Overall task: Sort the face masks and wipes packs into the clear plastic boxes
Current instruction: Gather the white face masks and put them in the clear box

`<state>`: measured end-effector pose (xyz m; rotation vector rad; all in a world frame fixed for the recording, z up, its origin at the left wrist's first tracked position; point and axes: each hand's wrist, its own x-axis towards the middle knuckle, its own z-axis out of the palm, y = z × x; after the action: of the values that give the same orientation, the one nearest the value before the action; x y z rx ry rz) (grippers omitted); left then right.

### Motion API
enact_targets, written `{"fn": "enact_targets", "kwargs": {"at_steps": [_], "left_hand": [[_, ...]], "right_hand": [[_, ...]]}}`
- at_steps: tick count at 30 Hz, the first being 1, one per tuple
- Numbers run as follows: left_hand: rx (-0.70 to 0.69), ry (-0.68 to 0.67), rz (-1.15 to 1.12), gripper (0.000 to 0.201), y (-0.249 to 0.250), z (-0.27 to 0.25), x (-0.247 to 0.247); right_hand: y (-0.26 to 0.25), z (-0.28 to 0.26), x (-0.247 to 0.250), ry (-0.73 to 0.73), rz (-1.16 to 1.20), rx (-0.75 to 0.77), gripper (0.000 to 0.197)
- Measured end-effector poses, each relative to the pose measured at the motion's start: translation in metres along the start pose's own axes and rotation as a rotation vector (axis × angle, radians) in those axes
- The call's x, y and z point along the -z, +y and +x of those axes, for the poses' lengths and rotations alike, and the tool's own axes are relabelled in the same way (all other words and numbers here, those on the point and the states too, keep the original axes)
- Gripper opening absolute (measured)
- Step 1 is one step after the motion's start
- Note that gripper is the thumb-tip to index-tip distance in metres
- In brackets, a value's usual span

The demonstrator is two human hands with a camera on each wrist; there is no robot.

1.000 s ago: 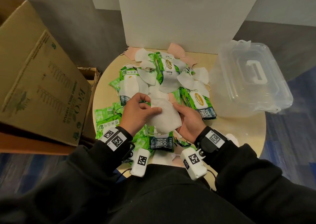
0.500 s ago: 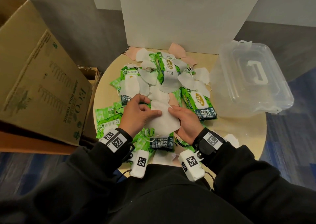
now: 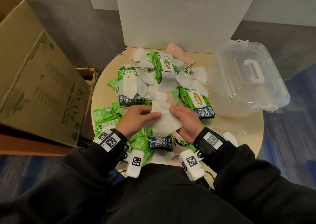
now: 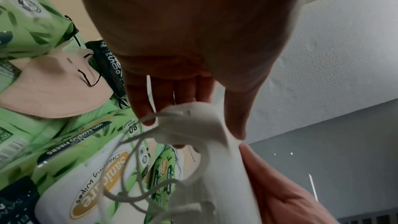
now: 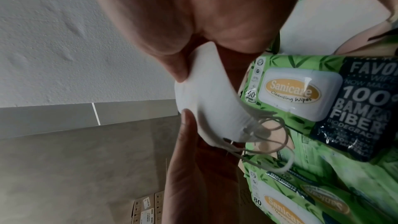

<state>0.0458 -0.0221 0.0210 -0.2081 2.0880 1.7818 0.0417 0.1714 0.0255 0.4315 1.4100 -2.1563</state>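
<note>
White mask (image 3: pixel 165 118) held flat between both hands.

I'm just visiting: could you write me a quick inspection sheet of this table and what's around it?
Surface: round table, mostly covered.
Job's things: white masks, pink masks and green wipes packs lie mixed; clear box has its lid on.
Clutter: nothing seen.
Hands: left hand and right hand together hold one white mask.
Cables: thin wire by right wrist.
Surroundings: cardboard box on the left, white board behind.
</note>
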Motion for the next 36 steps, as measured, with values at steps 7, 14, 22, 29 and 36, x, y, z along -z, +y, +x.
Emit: {"fn": "enact_targets", "kwargs": {"at_steps": [7,14,22,29,36], "left_hand": [[0.004,-0.112,0.161,0.012,0.004,-0.001,0.001],[0.035,-0.159,0.241,0.015,-0.001,0.004,0.001],[0.066,-0.196,0.235,0.010,-0.006,0.010,-0.008],[0.086,-0.196,0.192,0.018,-0.002,0.022,-0.039],[0.041,-0.286,0.137,0.012,0.015,0.036,-0.102]], "right_hand": [[-0.005,-0.004,0.018,0.100,-0.096,-0.033,0.026],[-0.010,-0.011,0.039,0.175,-0.316,0.019,0.009],[-0.009,-0.023,0.071,0.276,-0.204,0.003,0.010],[-0.013,-0.043,0.122,0.354,-0.096,0.006,0.021],[-0.021,-0.069,0.191,0.472,-0.122,-0.065,0.014]]}}
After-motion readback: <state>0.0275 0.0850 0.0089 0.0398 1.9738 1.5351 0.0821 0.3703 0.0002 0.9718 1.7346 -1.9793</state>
